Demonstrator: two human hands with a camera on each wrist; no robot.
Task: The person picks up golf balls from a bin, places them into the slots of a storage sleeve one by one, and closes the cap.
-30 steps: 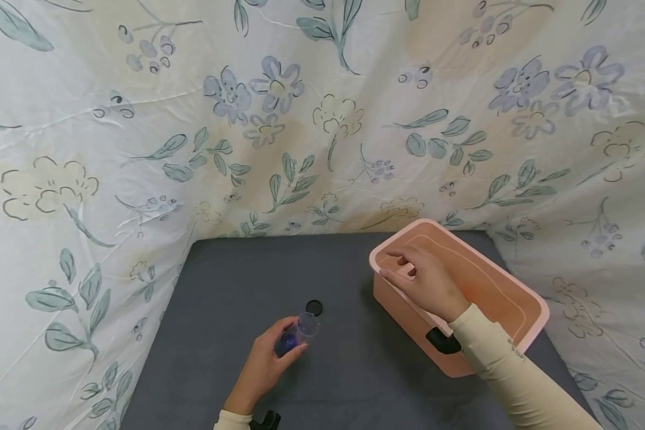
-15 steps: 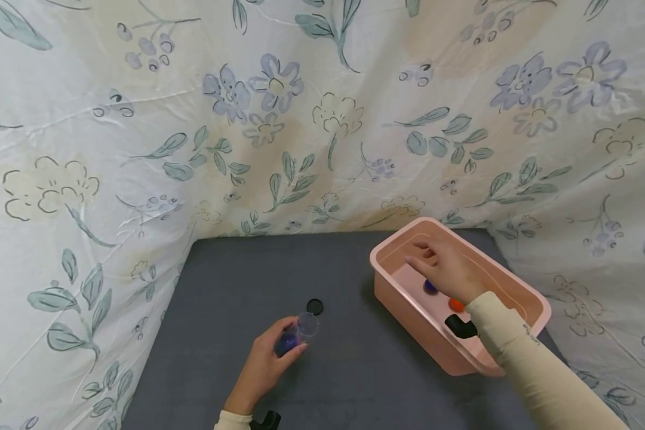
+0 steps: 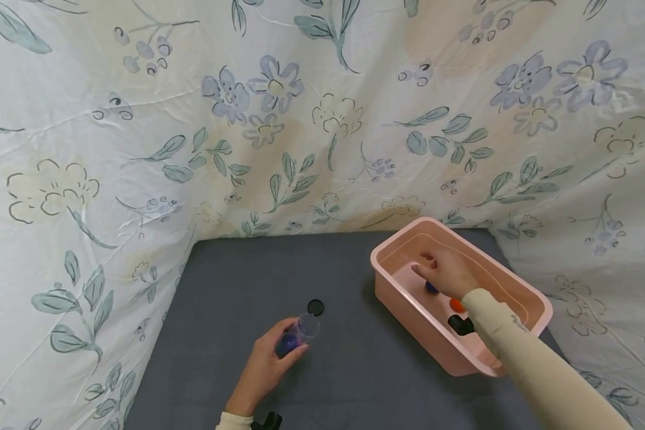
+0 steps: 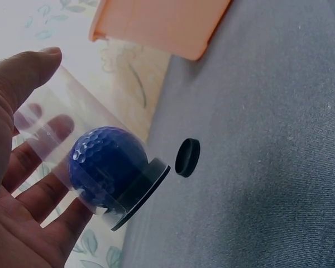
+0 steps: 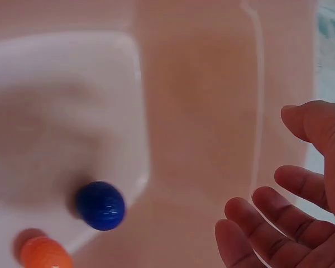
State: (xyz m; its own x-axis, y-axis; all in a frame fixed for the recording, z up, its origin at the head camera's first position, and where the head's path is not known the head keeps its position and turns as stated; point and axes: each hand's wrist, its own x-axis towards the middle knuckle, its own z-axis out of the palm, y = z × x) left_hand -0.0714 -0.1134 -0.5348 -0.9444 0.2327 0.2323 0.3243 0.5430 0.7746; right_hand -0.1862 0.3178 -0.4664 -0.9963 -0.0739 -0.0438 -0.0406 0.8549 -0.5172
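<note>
My left hand (image 3: 266, 367) grips a clear plastic tube (image 4: 81, 97), its thumb on one side and fingers on the other. Inside, a dark blue golf ball (image 4: 106, 167) sits against the black cap (image 4: 142, 195) at the tube's lower end; the upper end has no cap on it. My right hand (image 3: 448, 275) is over the pink bin (image 3: 408, 298), fingers loosely bent and holding nothing. Below it on the bin's floor lie a blue golf ball (image 5: 100, 205) and an orange golf ball (image 5: 44, 254).
A loose black cap (image 3: 315, 307) lies on the dark grey table (image 3: 236, 280), just beyond the tube. The bin stands at the table's right side. Floral cloth (image 3: 301, 119) hangs behind and at both sides.
My right hand has moved from the bin's near rim over its inside and lower, and the balls there have come into view. The left hand holds the tube still.
</note>
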